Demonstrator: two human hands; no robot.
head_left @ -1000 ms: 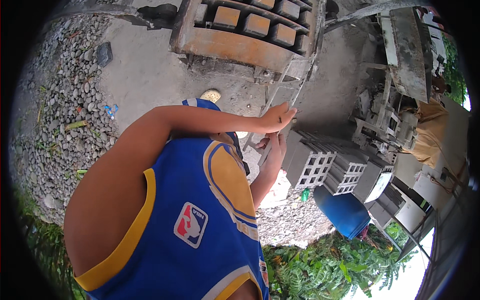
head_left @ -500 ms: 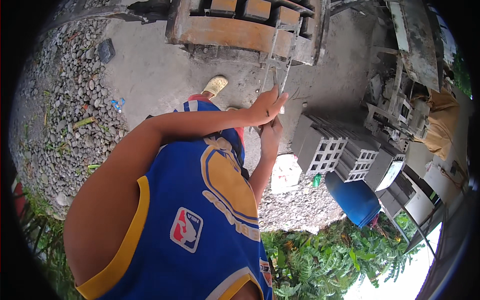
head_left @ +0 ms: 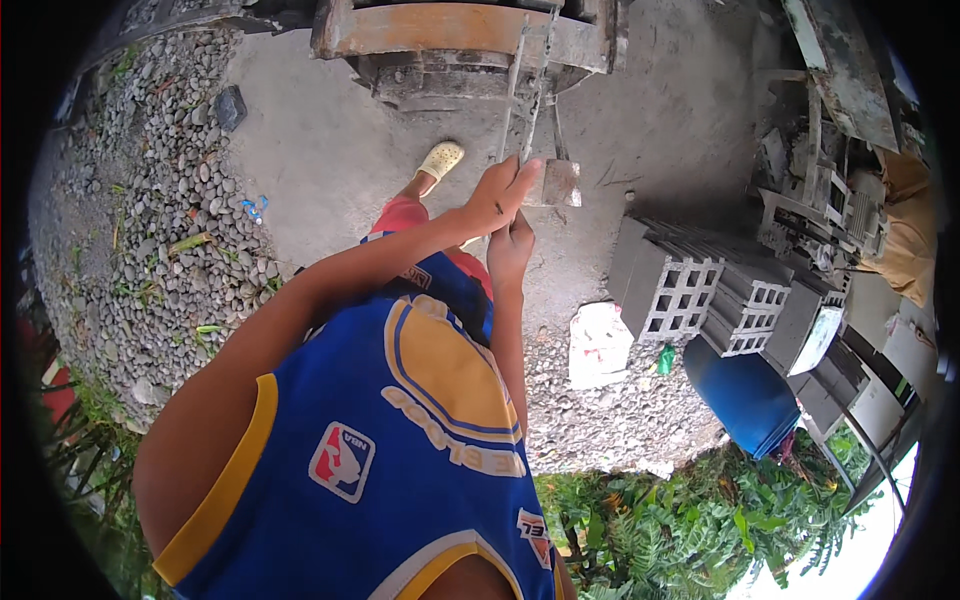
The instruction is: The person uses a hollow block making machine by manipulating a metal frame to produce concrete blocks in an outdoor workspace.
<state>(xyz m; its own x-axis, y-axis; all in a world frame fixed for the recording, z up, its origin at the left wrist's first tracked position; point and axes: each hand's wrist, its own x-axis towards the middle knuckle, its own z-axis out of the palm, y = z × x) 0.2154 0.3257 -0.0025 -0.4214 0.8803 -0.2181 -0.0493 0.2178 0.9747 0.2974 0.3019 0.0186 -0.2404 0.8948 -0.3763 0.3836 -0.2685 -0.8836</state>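
Note:
Both my hands meet at the lower end of a long, grey, crusted metal frame of two narrow bars (head_left: pixel 536 95). It slants up to a rusty metal machine (head_left: pixel 440 32). My left hand (head_left: pixel 497 195) is closed around the frame's end, thumb pointing away. Just below it my right hand (head_left: pixel 510 245) is closed too, its fingers curled up against the same end and partly hidden. Right beside the hands is a small flat metal plate (head_left: pixel 562 184) with a worn, rusty face; how it joins the bars is hidden.
Stacked grey hollow concrete blocks (head_left: pixel 685 300) stand at the right, near a blue drum (head_left: pixel 740 395) and a white sack (head_left: pixel 600 340). Loose gravel (head_left: pixel 170 290) with a dark rock (head_left: pixel 230 107) borders the concrete floor on the left. My foot wears a yellow clog (head_left: pixel 441 160).
My hands have shifted left with the frame's end, and the small metal plate now shows beside them. The view has moved, so the machine sits higher and the blocks farther right.

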